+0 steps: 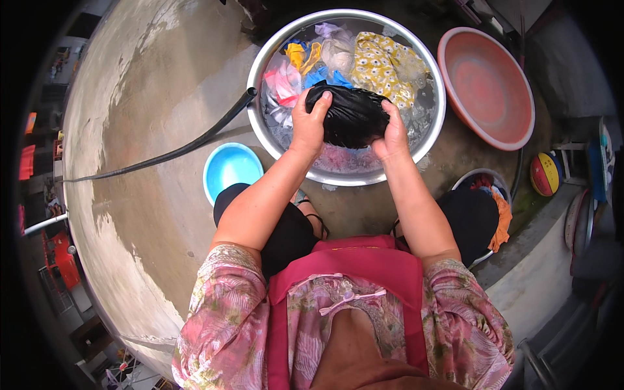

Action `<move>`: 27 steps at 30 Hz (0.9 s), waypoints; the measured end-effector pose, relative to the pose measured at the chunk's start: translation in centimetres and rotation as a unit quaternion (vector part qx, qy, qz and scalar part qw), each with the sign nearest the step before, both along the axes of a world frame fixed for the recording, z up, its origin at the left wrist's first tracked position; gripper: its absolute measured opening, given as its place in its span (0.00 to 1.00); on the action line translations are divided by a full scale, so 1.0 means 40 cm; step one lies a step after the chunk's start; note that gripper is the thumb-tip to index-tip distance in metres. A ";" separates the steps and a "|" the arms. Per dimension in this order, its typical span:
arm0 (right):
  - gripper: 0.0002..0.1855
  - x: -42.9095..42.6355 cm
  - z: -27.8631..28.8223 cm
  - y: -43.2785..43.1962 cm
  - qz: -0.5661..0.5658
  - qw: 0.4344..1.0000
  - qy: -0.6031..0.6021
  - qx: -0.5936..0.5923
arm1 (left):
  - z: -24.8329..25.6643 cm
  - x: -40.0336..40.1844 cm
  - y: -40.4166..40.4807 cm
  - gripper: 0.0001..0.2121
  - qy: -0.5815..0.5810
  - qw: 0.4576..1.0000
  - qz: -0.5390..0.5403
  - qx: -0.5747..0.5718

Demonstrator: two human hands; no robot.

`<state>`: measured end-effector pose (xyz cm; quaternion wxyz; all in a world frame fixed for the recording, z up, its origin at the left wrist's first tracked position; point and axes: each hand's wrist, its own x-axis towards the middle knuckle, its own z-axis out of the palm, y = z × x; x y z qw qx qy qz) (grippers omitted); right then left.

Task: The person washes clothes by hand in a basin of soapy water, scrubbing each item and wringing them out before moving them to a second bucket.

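Observation:
My left hand (310, 118) and my right hand (393, 130) grip a wet black cloth (355, 117) from its two sides, bunched up above a wide metal basin (255, 97). Soapy water in the basin holds several garments. A yellow cloth with a white flower print (382, 66) lies at the far right of the water. To its left are a pale bra (337, 53), a yellow-orange cloth (303, 56) and a pink and white cloth (282, 80). Blue fabric (324, 75) shows just behind the black cloth, which hides part of the water.
A black hose (195, 146) runs over the wet concrete floor to the metal basin's left rim. Beside my left knee stands a small blue basin (232, 168). At the right are a large red plastic basin (487, 87), a ball (546, 174) and a container with an orange cloth (500, 222).

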<state>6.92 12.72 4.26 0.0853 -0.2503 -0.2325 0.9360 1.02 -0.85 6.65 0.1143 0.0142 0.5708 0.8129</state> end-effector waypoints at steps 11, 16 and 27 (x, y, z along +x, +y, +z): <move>0.14 0.008 0.110 -0.023 -0.052 0.695 0.139 0.704 | -0.060 -0.051 -0.016 0.18 -0.301 0.922 -0.122 0.209; 0.18 -0.009 0.139 -0.019 0.005 0.646 0.147 0.749 | -0.045 -0.062 -0.025 0.22 -0.314 0.908 -0.127 0.246; 0.23 0.056 0.278 -0.045 -0.002 0.466 0.274 0.841 | 0.035 -0.053 -0.053 0.24 -0.359 0.832 -0.304 0.293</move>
